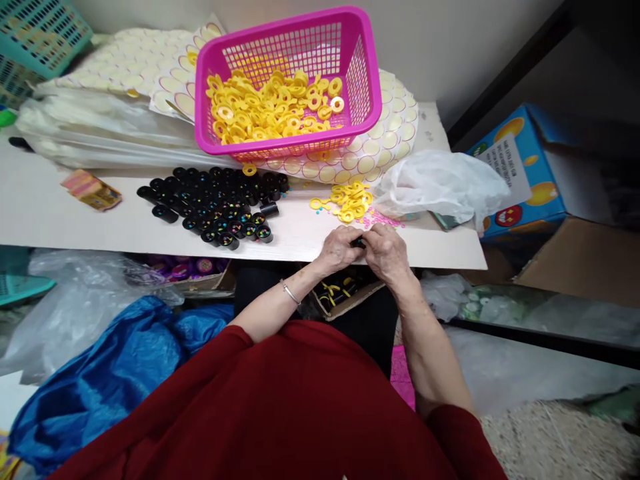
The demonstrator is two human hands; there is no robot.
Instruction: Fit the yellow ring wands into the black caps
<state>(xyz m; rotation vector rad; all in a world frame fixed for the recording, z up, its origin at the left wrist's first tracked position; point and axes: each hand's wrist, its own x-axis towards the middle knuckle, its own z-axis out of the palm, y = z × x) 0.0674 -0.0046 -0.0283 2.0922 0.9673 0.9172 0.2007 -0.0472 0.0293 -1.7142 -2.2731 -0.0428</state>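
Note:
Both hands meet at the front edge of the white table (420,243). My left hand (339,251) and my right hand (386,253) are closed around one small black cup (358,242), mostly hidden by the fingers. Just beyond them lies a pile of yellow plastic rings with tabs (353,202), with tiny pink rings (383,219) scattered beside it. To the left stands a crowd of small black cups (220,200); several nearest ones show coloured bits inside. Below the hands, an open carton (345,308) holds black pieces with yellow parts.
A pink basket (373,87) of yellow rings stands at the back. A white plastic bag (445,183) lies to the right, beside a blue box (545,173). A small orange-brown packet (93,190) rests on the left. Blue sheeting (115,373) hangs below the table's left side.

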